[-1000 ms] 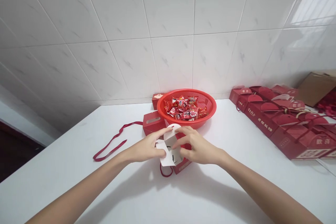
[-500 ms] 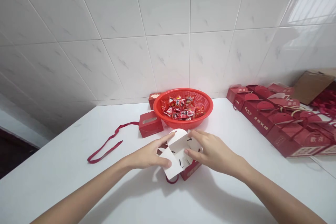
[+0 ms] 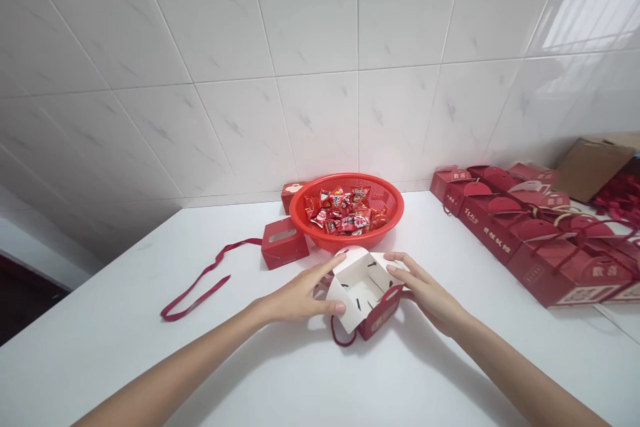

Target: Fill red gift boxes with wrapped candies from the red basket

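Gift box (image 3: 364, 287) with open flaps and white interior sits upright on the white table (image 3: 110, 307), between both hands, its red front side slanting up rightward. Left hand (image 3: 310, 297) holds the left flap, thumb and forefinger spread wide; right hand (image 3: 425, 287), fingers bent closer together, grips the right flap, neither clearly nearer. Just behind, a red plastic colander (image 3: 345, 241) of wrapped candies (image 3: 345, 210) bounds the far side, with a windowed red box (image 3: 285, 250) and trailing ribbon (image 3: 206, 296) to its left.

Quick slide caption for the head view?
Left hand and right hand on an open white-lined box before a red basket of small red packets, red boxes at right.
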### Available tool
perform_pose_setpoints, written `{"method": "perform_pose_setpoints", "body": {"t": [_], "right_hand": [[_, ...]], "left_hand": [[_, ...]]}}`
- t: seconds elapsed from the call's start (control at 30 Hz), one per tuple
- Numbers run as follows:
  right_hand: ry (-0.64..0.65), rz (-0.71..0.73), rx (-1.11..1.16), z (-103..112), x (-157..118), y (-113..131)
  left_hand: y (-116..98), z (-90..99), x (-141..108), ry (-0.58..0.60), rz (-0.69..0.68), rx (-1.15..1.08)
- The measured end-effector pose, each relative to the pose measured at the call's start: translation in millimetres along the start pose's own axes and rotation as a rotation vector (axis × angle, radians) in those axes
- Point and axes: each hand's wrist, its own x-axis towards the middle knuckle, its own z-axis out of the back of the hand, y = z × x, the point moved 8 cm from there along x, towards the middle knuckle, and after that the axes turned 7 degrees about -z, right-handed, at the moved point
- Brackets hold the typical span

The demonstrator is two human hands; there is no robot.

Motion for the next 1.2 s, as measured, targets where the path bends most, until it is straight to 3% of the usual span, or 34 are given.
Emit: {"method": "perform_pose_setpoints", "body": {"t": [0.1, 0.2, 0.3, 0.37, 0.53, 0.63, 0.97, 1.07, 1.2], "right_hand": [[-0.084, 0.095, 0.019, 15.2, 0.3, 10.1], [-0.222, 0.223, 0.02, 36.2, -1.7, 28.9], [-0.283, 0.269, 0.103, 47.2, 1.5, 35.9], [-0.306, 0.291, 0.147, 48.4, 5.4, 34.8], [-0.318, 0.342, 0.145, 42.7, 11.8, 25.7], [-0.318, 0.348, 0.127, 44.6, 11.4, 20.3], [-0.251, 0.291, 0.036, 38.7, 5.6, 15.3], [-0.243, 0.289, 0.037, 37.1, 4.1, 15.7], [-0.273, 0.304, 0.038, 40.7, 4.6, 16.6]], "left_hand": [[-14.6, 21.9, 3.8, 0.078, 0.047, 0.209], [-45.5, 50.3, 14.2, 0.137, 0.016, 0.302], [-72.0, 82.7, 47.9, 0.01, -0.047, 0.411], [-77.0, 89.3, 84.7, 0.001, -0.094, 0.521], [-42.9, 80.8, 182.4, 0.073, 0.015, 0.663], [-24.1, 74.7, 211.3, 0.064, 0.072, 0.663], [29.8, 84.6, 231.5, 0.06, 0.321, 0.628], [34.1, 93.2, 230.5, 0.015, 0.307, 0.584], [29.0, 104.6, 227.5, -0.085, 0.187, 0.45]]}}
